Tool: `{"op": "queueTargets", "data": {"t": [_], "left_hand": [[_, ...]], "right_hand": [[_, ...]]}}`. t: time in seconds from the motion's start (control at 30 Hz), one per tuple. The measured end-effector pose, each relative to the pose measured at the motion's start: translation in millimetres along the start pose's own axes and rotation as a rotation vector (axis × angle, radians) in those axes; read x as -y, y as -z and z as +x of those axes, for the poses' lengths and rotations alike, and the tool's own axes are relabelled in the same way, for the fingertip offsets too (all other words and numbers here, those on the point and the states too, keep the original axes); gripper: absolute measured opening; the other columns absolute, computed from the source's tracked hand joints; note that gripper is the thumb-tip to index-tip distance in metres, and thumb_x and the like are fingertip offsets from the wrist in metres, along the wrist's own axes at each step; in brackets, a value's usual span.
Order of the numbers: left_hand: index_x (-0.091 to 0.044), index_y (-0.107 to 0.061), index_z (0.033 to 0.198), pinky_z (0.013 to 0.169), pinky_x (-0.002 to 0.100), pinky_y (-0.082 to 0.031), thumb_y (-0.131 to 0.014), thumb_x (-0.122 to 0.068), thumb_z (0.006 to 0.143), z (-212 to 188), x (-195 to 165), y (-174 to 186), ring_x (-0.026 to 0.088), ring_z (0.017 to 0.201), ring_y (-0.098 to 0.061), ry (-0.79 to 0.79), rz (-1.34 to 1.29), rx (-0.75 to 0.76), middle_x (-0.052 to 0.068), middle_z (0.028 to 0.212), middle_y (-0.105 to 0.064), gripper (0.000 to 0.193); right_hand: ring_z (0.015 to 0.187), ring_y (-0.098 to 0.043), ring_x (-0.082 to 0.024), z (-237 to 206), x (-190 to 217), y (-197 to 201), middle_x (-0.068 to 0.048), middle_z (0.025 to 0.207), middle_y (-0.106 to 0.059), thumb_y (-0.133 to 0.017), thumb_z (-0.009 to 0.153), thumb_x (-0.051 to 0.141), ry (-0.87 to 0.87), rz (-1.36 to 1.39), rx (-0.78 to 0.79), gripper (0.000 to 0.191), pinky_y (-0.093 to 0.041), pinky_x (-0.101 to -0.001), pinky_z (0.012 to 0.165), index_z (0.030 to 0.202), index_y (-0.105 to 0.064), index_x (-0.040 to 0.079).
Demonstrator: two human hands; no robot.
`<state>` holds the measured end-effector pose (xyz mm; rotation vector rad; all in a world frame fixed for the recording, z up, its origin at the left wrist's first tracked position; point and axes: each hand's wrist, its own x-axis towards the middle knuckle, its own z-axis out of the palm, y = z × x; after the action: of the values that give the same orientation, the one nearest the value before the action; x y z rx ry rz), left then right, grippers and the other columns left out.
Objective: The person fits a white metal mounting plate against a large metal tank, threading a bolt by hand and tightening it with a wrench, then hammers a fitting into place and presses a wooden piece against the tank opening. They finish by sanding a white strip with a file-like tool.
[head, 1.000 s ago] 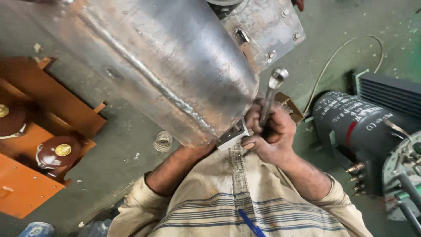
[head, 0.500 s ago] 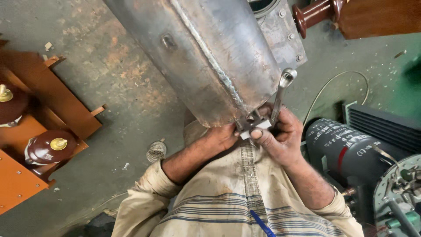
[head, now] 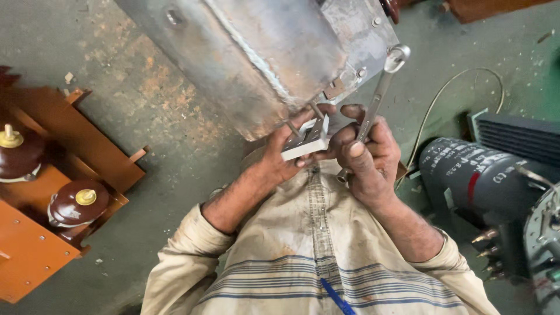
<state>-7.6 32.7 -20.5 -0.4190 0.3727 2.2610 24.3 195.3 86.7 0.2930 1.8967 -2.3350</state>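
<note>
- The steel tank [head: 256,52] fills the top middle of the view, a big grey welded body tilted over the concrete floor [head: 146,105]; every place below is told from this tank.
- The orange frame [head: 35,233] lies on the floor far to the lower left of the tank, with two brown insulators [head: 76,204] standing on it.
- The dark motor [head: 484,181] lies to the lower right of the tank, its ribbed housing beside it.
- The striped shirt [head: 315,256] of the person spreads right below the tank, with a blue pen [head: 335,297] poking from its lower edge.
- The left hand [head: 280,154] is just under the bottom edge of the tank, its fingers curled and pinching the small metal bracket [head: 306,143].
- The right hand [head: 367,160] is below the tank's lower right corner, closed in a fist around the handle of the wrench [head: 382,87].
- The wrench slants up and to the right from that fist, its ring end level with the bolted plate [head: 364,41] on the tank's right side, just beside the plate's edge.
- The bracket is pale and flat, and sits against the tank's bottom lip, where thin bolts [head: 291,127] stick down from the tank into it.
- A thin wire [head: 443,93] curves over the floor to the right of the tank.
</note>
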Motion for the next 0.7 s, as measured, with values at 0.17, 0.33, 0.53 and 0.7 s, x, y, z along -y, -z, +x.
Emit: {"op": "queueTargets", "data": {"t": [0.17,0.33,0.53,0.7], "left_hand": [[-0.003,-0.064,0.132,0.074,0.033,-0.063,-0.06,-0.014,0.097,-21,-2,-15,0.023,0.086,-0.078,0.215,0.116,-0.17,0.013,0.099,-0.075,0.038],[-0.001,-0.07,0.126,0.059,0.026,-0.053,-0.071,-0.019,0.098,-47,-16,8,0.009,0.066,-0.065,0.039,0.503,-0.307,0.001,0.086,-0.069,0.033],[-0.003,-0.075,0.117,0.052,0.022,-0.05,-0.077,-0.023,0.094,-56,-6,23,0.005,0.06,-0.06,0.028,1.007,-0.571,-0.001,0.08,-0.07,0.03],[-0.003,-0.075,0.121,0.055,0.021,-0.048,-0.081,-0.018,0.094,-55,-3,19,0.005,0.063,-0.058,-0.059,1.094,-0.532,0.0,0.085,-0.071,0.031]], "right_hand": [[0.065,-0.049,-0.006,-26,-33,26,-0.01,0.095,-0.064,-0.055,0.108,0.031,-0.084,0.192,-0.137,0.056,-0.053,-0.0268,0.074,0.15,-0.046,-0.005],[0.088,-0.062,-0.012,-53,-96,50,-0.009,0.104,-0.063,-0.047,0.107,0.007,-0.194,0.171,-0.069,0.053,-0.061,-0.0326,0.097,0.158,-0.037,-0.004],[0.093,-0.071,-0.023,-60,-144,47,-0.012,0.108,-0.071,-0.046,0.098,-0.011,0.212,-0.254,0.202,0.06,-0.06,-0.0364,0.09,0.157,-0.04,0.001],[0.094,-0.07,-0.036,-60,-128,41,-0.016,0.107,-0.072,-0.058,0.099,-0.002,0.266,-0.507,0.221,0.052,-0.057,-0.045,0.084,0.149,-0.048,0.002]]}}
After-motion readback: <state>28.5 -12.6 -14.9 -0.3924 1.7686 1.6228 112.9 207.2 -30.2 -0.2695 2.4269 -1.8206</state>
